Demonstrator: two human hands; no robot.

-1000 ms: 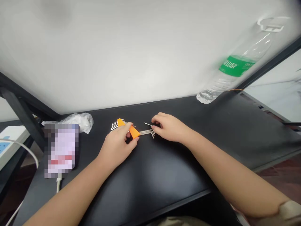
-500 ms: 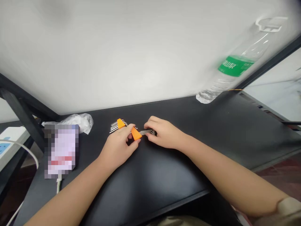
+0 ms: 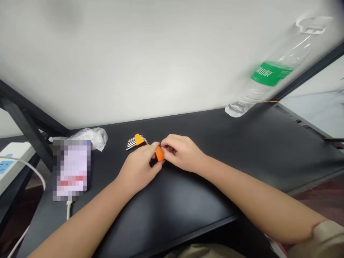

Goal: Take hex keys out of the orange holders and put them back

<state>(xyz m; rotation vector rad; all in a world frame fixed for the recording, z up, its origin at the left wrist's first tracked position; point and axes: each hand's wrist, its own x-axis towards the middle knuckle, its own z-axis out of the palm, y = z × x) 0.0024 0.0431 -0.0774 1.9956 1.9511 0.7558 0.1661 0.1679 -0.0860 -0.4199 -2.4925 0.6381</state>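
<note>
Between my hands is an orange hex key holder, partly covered by fingers. My left hand grips it from the left, with thumb and fingers closed around its edges. My right hand is pinched at its right side, over the bent ends of the hex keys, which are mostly hidden by the fingers. Just beyond my left hand, a second hex key set in an orange holder lies on the black table, its metal keys pointing left.
A phone with a blurred screen lies at the left, plugged into a white cable. Behind it sits a crumpled plastic bag. A large clear bottle with a green label leans at the back right. A white power strip is far left.
My right hand has moved left, up against the orange holder, covering the keys that showed between the hands. The held holder has turned somewhat. The second set stays on the table.
</note>
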